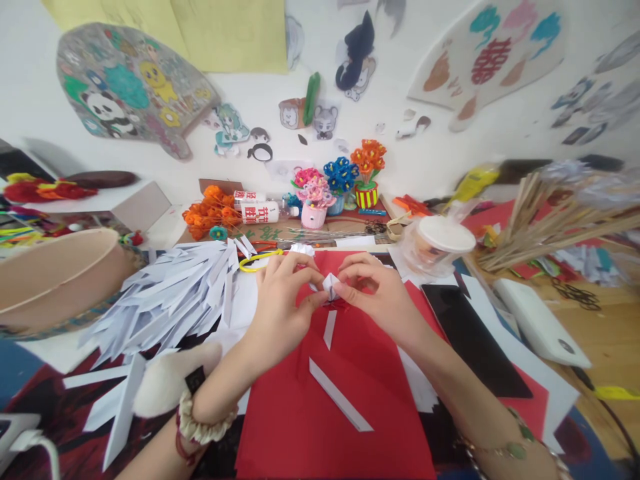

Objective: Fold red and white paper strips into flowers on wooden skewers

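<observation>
A small folded white paper piece (331, 287) is pinched between my two hands above a sheet of red paper (340, 433). My left hand (287, 300) grips it from the left with thumb and fingers. From the right, the thumb and fingers of my right hand (377, 287) close on the same piece. Two folded white paper strips lie on the red paper: a short strip (329, 330) just below my hands and a longer strip (341, 395) nearer to me. Another crumpled-looking white folded piece (302, 249) sits behind my left hand.
A heap of folded white strips (175, 293) spreads at left, beside a round tan container (55, 277). A black phone-like slab (475, 340), a lidded cup (445, 237) and a white power bank (543, 323) lie right. Craft flower pots (314, 215) stand by the wall.
</observation>
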A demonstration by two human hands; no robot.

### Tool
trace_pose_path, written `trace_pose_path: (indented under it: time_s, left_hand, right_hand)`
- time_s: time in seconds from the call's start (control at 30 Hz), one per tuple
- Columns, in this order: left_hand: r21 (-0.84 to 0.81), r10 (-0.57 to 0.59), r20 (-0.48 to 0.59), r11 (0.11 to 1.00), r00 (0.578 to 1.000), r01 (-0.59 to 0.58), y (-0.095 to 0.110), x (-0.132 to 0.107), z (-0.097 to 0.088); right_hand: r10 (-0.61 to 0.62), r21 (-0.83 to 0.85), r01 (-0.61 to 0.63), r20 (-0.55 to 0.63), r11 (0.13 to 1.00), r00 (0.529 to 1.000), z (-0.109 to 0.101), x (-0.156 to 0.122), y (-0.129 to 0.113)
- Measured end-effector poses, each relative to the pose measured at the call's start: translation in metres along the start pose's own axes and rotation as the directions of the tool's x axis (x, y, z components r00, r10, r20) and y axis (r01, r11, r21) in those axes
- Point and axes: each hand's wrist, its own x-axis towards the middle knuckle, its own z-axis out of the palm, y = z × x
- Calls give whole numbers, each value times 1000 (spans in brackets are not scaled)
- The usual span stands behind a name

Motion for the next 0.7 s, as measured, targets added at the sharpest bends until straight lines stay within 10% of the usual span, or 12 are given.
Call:
trace_pose_path:
  time_s: [0.4, 0.7]
  left_hand:
    - [-31, 61, 47, 998, 997, -60, 5, 0, -4]
    - [-251, 16, -114, 967, 993, -44, -4, 5, -4]
  right_hand:
    - [134, 359, -173, 132, 917, 982, 0, 0, 6]
    - [91, 247, -79, -37, 966, 995, -2, 1, 0]
